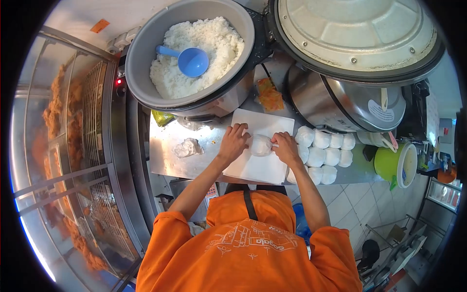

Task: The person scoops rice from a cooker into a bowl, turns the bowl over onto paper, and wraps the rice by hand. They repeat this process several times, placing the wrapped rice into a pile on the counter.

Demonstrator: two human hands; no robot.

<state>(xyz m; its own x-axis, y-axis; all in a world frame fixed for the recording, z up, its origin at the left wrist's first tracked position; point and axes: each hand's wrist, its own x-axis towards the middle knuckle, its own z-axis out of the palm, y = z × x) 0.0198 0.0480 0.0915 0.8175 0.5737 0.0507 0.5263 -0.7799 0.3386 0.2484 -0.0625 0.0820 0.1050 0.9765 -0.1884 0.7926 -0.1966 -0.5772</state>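
A round white paper-wrapped bundle (261, 145) lies on a stack of white paper sheets (265, 170) in front of me. My left hand (235, 142) is at its left end, fingers curled and gripping the paper there. At the opposite end my right hand (286, 147) pinches the wrapper between thumb and fingers. What is inside the bundle is hidden. Several similar wrapped bundles (332, 156) stand in rows just right of my right hand. Left of the stack, a crumpled whitish plastic bag (188, 148) rests on the metal counter (163, 163).
A large open pot of rice (141, 73) with a blue scoop (193, 62) stands behind the counter. Beside it is a rice cooker (350, 102) with its big lid (355, 34) raised. A glass cabinet of fried food (109, 160) borders the left; a green bucket (389, 163) is at right.
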